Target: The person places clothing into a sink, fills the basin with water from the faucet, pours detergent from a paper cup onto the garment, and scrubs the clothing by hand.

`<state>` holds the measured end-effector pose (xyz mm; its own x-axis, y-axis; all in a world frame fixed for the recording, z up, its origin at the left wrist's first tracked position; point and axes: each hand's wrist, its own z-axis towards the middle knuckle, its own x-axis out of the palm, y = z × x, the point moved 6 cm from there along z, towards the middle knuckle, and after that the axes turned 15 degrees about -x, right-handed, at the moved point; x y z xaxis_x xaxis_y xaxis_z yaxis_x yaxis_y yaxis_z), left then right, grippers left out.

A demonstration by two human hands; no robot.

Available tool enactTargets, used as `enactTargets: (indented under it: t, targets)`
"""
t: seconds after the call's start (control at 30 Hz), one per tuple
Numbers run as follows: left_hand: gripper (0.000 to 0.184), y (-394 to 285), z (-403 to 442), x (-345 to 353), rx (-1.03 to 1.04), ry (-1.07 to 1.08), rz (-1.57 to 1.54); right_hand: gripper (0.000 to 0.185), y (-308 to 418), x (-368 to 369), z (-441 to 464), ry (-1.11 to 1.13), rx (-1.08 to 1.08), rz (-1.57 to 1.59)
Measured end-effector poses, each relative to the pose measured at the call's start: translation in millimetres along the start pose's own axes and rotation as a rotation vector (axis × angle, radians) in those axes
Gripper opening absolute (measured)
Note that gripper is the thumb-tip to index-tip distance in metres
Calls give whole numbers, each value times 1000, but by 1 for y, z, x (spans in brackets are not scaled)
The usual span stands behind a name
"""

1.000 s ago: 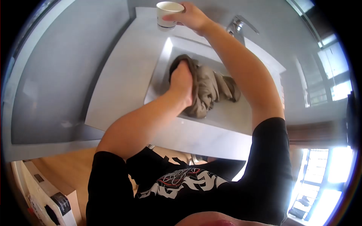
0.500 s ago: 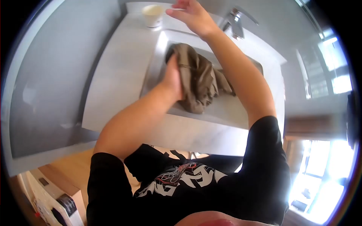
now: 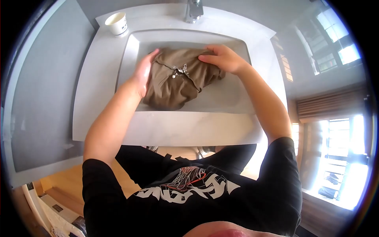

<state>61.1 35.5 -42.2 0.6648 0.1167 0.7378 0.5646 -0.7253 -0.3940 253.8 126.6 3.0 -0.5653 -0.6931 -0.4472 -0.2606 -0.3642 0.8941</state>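
Note:
A brown cloth (image 3: 169,89), perhaps a garment, lies bunched in the sink (image 3: 225,100). Near its middle, along a fold, sits a small patch of white grains (image 3: 181,70). My left hand (image 3: 144,73) grips the left side of the cloth, its fingers partly hidden along the edge. At the upper right, my right hand (image 3: 223,58) holds the fabric with the thumb on top and the fingers over the far edge.
A white paper cup (image 3: 117,24) stands on the counter at the back left. The chrome faucet (image 3: 194,11) rises behind the sink. A grey wall panel (image 3: 47,91) borders the counter on the left, and a glossy wall is on the right.
My right hand has come down from near the cup and faucet onto the cloth. The cloth now lies more spread, with the white grains showing on top.

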Motion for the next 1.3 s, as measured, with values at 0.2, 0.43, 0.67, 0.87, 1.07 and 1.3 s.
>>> enactTargets:
  t: [0.2, 0.43, 0.67, 0.87, 1.07, 1.3]
  targets:
    - [36, -11, 28, -41, 3, -375, 519, 42, -27, -5, 20, -179, -150, -567]
    - [28, -17, 48, -69, 63, -907, 1272, 52, -36, 50, 16, 90, -392, -971]
    - [31, -14, 36, -42, 409, -416, 312, 36, -76, 30, 28, -117, -185, -447]
    - [31, -8, 73, -6, 320, -139, -127, 39, 17, 51, 22, -355, -412, -268]
    - [31, 3, 79, -2, 385, -328, 21, 43, -15, 31, 47, -430, -65, -428]
    - [33, -30, 50, 13, 128, -50, 52, 52, -2, 19, 14, -230, 47, -88]
